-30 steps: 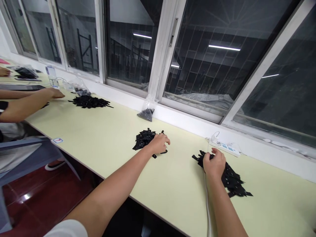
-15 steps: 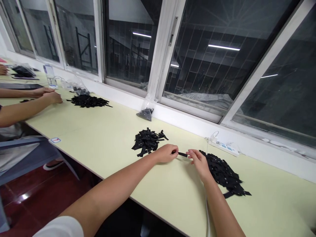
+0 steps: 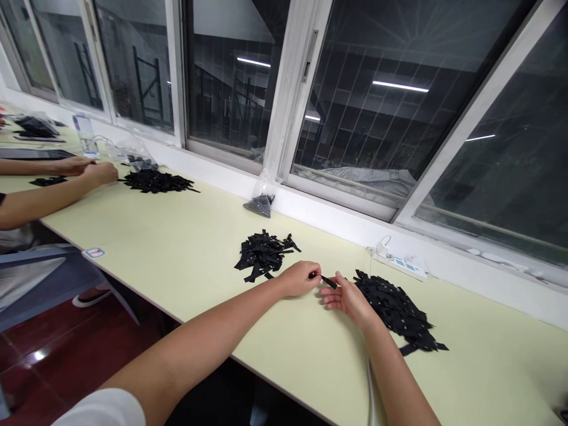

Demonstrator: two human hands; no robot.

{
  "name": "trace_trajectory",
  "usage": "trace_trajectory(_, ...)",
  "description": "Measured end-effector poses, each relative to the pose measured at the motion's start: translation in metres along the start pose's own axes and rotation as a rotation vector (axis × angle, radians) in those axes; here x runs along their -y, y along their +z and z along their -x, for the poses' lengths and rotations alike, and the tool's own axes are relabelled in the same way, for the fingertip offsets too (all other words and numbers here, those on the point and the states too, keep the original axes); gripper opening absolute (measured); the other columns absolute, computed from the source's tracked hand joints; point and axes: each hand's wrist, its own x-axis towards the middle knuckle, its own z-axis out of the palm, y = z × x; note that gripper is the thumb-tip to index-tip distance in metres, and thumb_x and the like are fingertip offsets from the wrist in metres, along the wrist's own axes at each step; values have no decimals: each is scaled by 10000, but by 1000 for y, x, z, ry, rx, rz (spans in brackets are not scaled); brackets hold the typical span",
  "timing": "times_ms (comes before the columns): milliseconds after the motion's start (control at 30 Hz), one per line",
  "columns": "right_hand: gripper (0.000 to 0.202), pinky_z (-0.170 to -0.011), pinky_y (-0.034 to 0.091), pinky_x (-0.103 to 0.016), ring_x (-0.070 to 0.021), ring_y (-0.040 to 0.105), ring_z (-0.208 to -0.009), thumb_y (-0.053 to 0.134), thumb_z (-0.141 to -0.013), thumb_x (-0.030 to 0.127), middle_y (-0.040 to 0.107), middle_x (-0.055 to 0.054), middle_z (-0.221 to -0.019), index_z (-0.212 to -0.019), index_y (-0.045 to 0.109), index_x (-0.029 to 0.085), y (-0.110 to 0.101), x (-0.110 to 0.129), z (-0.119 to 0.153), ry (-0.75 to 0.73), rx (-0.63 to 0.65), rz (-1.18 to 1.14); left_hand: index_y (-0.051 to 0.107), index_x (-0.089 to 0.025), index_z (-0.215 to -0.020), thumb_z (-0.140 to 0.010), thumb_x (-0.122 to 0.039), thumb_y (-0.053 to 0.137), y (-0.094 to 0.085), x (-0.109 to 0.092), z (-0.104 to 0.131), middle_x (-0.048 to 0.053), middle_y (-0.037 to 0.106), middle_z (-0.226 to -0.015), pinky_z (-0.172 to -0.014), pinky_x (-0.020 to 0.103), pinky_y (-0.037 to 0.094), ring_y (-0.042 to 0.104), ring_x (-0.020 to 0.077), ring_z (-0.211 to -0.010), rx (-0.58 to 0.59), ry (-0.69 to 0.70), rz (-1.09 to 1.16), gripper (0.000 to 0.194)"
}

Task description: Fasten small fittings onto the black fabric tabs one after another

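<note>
My left hand [image 3: 302, 278] is closed in a pinch on a short black fabric strip [image 3: 329, 282], whose free end points right and down. My right hand [image 3: 348, 299] is open beside that end, fingers stretched out under the strip and thumb raised near it; whether it touches the strip is unclear. Just beyond my left hand lies a loose pile of black strips [image 3: 264, 254]. A larger heap of similar strips [image 3: 399, 310] spreads to the right of my right hand, partly behind it.
A clear bag with dark small parts [image 3: 260, 204] stands against the window ledge. A white power strip [image 3: 402, 266] sits along the wall, and a pale cable [image 3: 371, 390] runs by my right forearm. Leftward, a co-worker's hands [image 3: 100, 173] are near another black pile [image 3: 155, 181].
My right hand has shifted slightly left and turned, its fingers now spread below the strip. The strip's free end tilts further down. My left hand keeps its pinch.
</note>
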Motion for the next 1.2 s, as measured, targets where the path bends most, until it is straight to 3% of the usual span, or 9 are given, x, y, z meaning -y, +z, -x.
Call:
trace_trajectory(233, 269, -696, 597, -281, -148, 691, -706, 781, -820, 357, 743, -109, -1016, -985, 661, 182, 0, 3, 5, -8, 16, -112, 655, -178, -861, -879, -224, 528, 1, 1, -2, 31, 660, -860, -730, 276, 420, 567, 160, -787, -41, 41, -49, 136)
trace_trajectory(333, 273, -688, 606, -288, -148, 683, -700, 828, -754, 313, 737, -99, -1007, -945, 686, 180, -3, 1, 3, -59, -29, -91, 663, -188, -957, -872, -190, 535, 0, 4, -2, 58, 681, -997, -870, 317, 455, 593, 203, -964, -60, 68, -81, 154)
trace_trajectory(467, 329, -688, 611, -296, -156, 674, -704, 868, -673, 316, 730, -87, -949, -919, 701, 174, -5, -1, 0, -122, -110, -51, 648, -204, -1095, -786, -87, 544, -2, 5, -1, 82, 652, -1172, -1053, 396, 407, 533, 246, -1177, -132, 91, -169, 347)
trace_trajectory(733, 469, -668, 569, -300, -151, 634, -630, 910, -542, 389, 714, -37, -743, -886, 672, 177, 0, -1, -8, -227, -187, 69, 697, -206, -982, -875, -218, 546, 12, -4, 0, 48, 726, -955, -854, 331, 454, 608, 220, -937, -53, 119, -161, 186)
trace_trajectory(933, 447, -657, 516, -303, -178, 638, -644, 796, -675, 476, 745, -42, -756, -985, 628, 201, 3, -5, -9, -407, -176, 352, 743, -225, -967, -856, -206, 543, 18, -1, 0, 51, 744, -913, -803, 327, 442, 632, 230, -900, -20, 19, -163, 229)
trace_trajectory(1100, 260, -772, 516, -319, -212, 711, -767, 660, -793, 376, 779, -44, -882, -1014, 652, 238, 11, -4, -3, -524, -220, 663, 768, -212, -912, -799, -173, 535, 16, -4, 1, 57, 734, -789, -685, 317, 404, 629, 224, -764, 0, -40, -195, 262)
trace_trajectory(1200, 258, -794, 522, -311, -205, 726, -794, 611, -811, 305, 782, -29, -911, -1061, 641, 246, 15, -3, -2, -531, -209, 769, 788, -213, -908, -775, -163, 523, 14, -6, 2, 49, 741, -762, -638, 306, 387, 614, 199, -671, 29, -50, -188, 301)
